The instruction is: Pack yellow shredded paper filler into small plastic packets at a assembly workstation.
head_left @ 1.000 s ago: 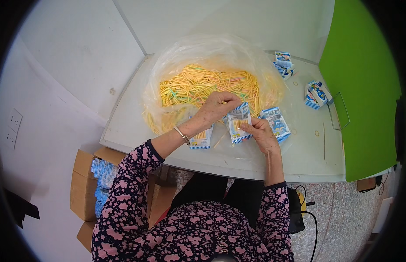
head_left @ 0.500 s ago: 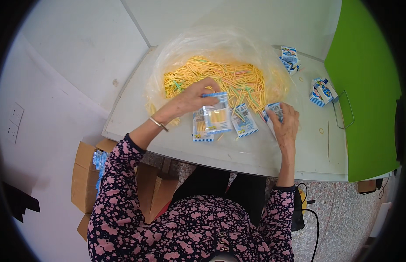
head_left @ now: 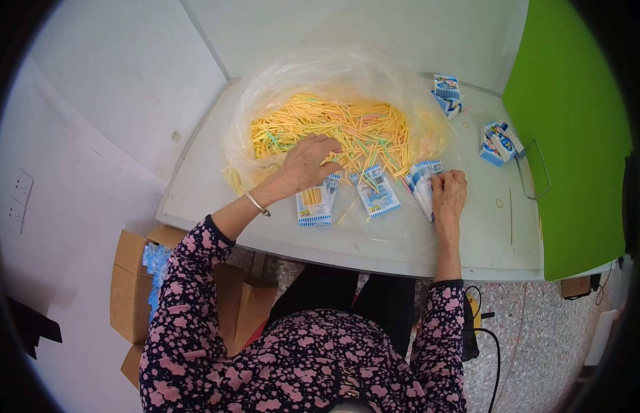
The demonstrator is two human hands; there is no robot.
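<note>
A cardboard box [head_left: 131,289] stood on the floor at the left, below the table [head_left: 196,182]. The left hand [head_left: 305,162], fingers spread and curled down, rested on the near edge of a heap of yellow sticks [head_left: 334,127] lying on a clear plastic bag [head_left: 265,89]. Just below it lay a packet [head_left: 314,204] filled with sticks, and beside that a second packet [head_left: 378,196]. The right hand [head_left: 449,195] pinched a stack of packets [head_left: 420,182] at the table surface. More packs [head_left: 445,91] lay beyond, and others [head_left: 497,142] near the green panel [head_left: 574,138].
</note>
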